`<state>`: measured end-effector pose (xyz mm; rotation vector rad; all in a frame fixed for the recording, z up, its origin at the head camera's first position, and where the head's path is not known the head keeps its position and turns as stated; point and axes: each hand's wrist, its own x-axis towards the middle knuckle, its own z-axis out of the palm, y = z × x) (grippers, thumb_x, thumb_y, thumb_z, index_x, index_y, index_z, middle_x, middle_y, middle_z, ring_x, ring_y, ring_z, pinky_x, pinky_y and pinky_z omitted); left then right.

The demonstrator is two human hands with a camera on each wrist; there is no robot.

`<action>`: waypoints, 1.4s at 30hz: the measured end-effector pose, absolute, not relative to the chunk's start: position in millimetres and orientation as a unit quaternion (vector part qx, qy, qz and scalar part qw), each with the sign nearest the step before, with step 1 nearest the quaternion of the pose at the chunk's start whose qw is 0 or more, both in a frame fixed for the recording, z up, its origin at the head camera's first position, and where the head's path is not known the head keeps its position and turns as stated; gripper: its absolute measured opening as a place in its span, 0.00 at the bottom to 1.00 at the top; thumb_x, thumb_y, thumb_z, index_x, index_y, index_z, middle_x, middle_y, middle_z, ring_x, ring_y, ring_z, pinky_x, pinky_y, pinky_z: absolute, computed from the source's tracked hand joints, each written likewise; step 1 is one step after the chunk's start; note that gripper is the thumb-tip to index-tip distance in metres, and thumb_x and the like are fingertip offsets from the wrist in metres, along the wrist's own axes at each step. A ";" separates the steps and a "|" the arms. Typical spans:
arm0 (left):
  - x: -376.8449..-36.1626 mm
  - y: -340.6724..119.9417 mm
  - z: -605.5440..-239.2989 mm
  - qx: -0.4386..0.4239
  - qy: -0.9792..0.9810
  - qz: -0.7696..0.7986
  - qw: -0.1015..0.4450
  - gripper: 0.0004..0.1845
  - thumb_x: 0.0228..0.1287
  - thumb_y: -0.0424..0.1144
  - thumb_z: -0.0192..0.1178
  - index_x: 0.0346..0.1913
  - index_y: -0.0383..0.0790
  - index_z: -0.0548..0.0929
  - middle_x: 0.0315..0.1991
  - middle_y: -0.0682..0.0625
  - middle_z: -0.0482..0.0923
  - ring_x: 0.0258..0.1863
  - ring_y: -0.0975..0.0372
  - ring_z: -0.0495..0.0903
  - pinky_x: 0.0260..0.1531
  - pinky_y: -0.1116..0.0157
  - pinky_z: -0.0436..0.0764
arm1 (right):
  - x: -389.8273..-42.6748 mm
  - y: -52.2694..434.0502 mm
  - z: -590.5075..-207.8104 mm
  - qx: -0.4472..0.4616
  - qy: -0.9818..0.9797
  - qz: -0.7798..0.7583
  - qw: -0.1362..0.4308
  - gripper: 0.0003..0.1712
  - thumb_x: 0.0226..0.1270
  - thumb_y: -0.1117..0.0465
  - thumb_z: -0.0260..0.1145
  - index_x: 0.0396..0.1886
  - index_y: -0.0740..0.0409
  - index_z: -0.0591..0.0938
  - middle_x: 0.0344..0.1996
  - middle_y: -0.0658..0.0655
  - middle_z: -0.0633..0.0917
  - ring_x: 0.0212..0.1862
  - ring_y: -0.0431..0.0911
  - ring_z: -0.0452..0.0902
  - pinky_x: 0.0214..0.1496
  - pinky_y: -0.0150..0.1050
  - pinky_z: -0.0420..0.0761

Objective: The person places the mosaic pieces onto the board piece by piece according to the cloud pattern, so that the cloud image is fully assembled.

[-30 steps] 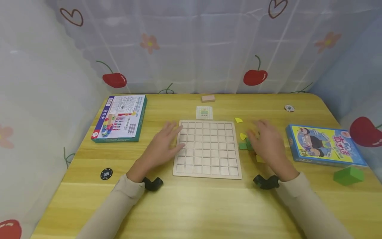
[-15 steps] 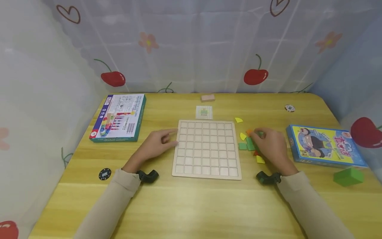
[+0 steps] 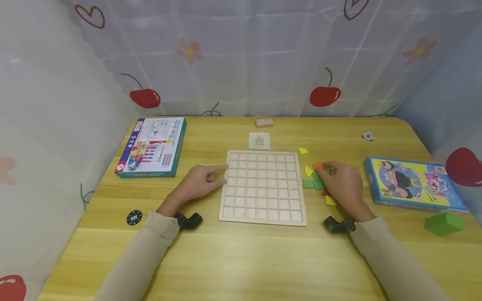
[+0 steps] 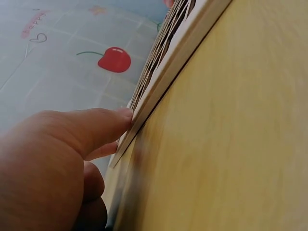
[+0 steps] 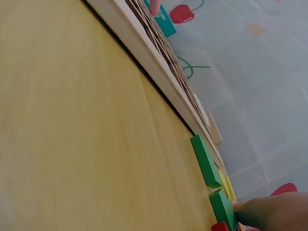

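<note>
A pale wooden grid board (image 3: 263, 186) lies flat at the table's middle. My left hand (image 3: 220, 173) rests on the table at its left side, and the straight index finger (image 3: 220, 168) touches the board's edge (image 4: 178, 62). Right of the board lies a cluster of small flat tiles: yellow (image 3: 308, 171), orange (image 3: 318, 165), green (image 3: 308, 183), red (image 3: 324, 193). My right hand (image 3: 325, 175) is curled over this cluster. Its fingertip (image 5: 269, 211) presses the end of a second green tile (image 5: 221, 207). Part of the cluster is hidden under the hand.
A small pattern card (image 3: 259, 141) and a wooden block (image 3: 264, 122) lie beyond the board. A boxed game (image 3: 152, 146) sits at the left, a blue box (image 3: 412, 183) and a green block (image 3: 443, 223) at the right. Two chips (image 3: 134, 217) (image 3: 367, 136) lie loose.
The right hand came down from hovering onto the tile cluster and curled over it. The left hand drew its fingers in, leaving the index finger on the board's edge.
</note>
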<state>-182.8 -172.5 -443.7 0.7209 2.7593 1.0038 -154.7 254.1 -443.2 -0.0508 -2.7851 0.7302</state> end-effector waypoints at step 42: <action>-180.7 -171.7 -446.3 0.245 0.912 0.326 0.050 0.26 0.72 0.51 0.64 0.70 0.52 0.79 0.14 0.58 0.60 0.15 0.67 0.56 0.21 0.65 0.62 | -162.7 205.5 -422.7 0.155 -0.947 0.237 0.153 0.17 0.68 0.51 0.72 0.48 0.58 0.91 0.10 0.46 0.62 0.13 0.42 0.54 0.18 0.37 0.53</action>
